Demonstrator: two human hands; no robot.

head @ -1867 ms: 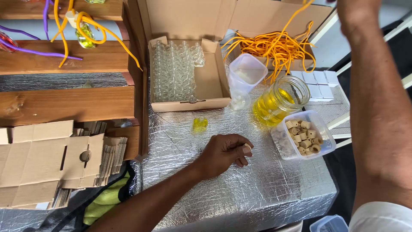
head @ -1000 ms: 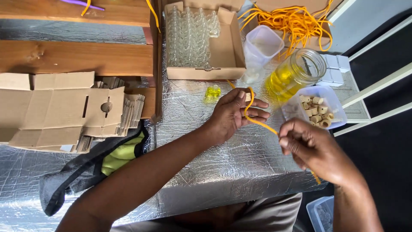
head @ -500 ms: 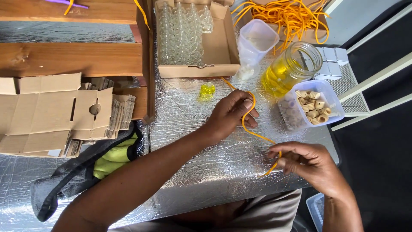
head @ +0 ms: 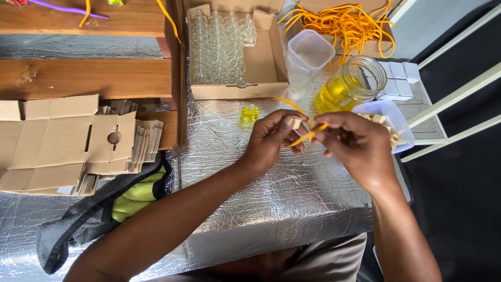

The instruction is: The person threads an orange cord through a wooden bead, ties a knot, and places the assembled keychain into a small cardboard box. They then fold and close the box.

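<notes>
My left hand (head: pixel 272 140) pinches a small cork stopper (head: pixel 296 123) between thumb and fingers above the silver foil table (head: pixel 271 198). My right hand (head: pixel 356 149) meets it from the right, fingers closed on an orange string (head: pixel 307 137) whose end reaches the cork. Another stretch of the orange string curves up behind my left hand. A small bottle of yellow liquid (head: pixel 249 114) stands just left of my left hand.
A cardboard box of small glass bottles (head: pixel 224 47) sits at the back. A jar of yellow liquid (head: pixel 346 84), an empty clear tub (head: pixel 310 52), a tub of corks (head: pixel 392 121) and loose orange strings (head: pixel 344 23) lie right. Flat cardboard sheets (head: pixel 62 141) lie left.
My right hand has come up from the table's front edge to my left hand, bringing the string end to the cork. The camera has tilted slightly.
</notes>
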